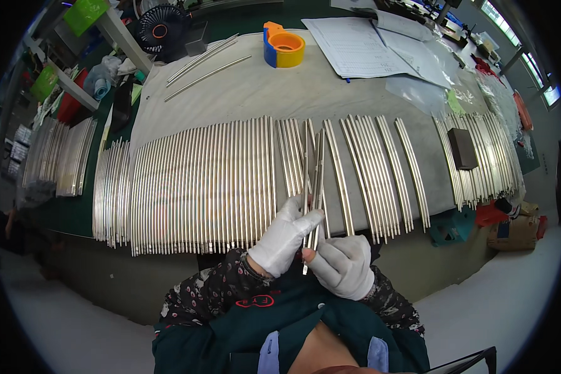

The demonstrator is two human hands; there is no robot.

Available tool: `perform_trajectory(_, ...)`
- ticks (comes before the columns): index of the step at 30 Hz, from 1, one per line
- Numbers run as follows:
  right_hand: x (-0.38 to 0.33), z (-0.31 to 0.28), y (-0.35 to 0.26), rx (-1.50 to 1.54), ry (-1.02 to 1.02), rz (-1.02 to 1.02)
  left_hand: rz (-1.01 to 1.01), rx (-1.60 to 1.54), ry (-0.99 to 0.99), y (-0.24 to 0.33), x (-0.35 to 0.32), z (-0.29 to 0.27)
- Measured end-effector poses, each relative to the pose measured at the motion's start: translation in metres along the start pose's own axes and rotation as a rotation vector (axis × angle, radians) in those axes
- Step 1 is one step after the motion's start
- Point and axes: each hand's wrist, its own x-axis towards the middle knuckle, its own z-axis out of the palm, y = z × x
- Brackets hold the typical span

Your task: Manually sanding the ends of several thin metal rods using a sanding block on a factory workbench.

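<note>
Head view: two gloved hands hold thin metal strips over a table covered with rows of the same strips.

The left hand (287, 234), in a white glove, has its fingers curled and pinches the held strips (318, 181) from the left near their lower end. The right hand (343, 265), also gloved, grips the bottom of those strips between thumb and fingers. The strips rise almost upright, a little above the row of strips (206, 184) lying side by side on the cloth-covered table (262, 87). More strips (380, 171) lie to the right, and a dark block (462, 148) rests on the far right batch. A tape dispenser (283, 47), papers (361, 47) and a black fan (161, 28) sit at the far edge.
</note>
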Motion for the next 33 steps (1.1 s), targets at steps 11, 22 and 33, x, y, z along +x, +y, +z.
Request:
perform_trajectory(11, -0.007, -0.014, 0.004, 0.030, -0.203, 0.301, 0.031, -0.148, -0.166, 0.007, -0.027, -0.023)
perform_trajectory(22, 0.004, -0.014, -0.003, -0.086, -0.411, 0.370, -0.092, -0.301, -0.050, 0.001, -0.043, -0.049)
perform_trajectory(33, 0.007, 0.014, -0.005, -0.134, -0.409, 0.093, -0.140, -0.250, -0.027, 0.005, -0.035, -0.037)
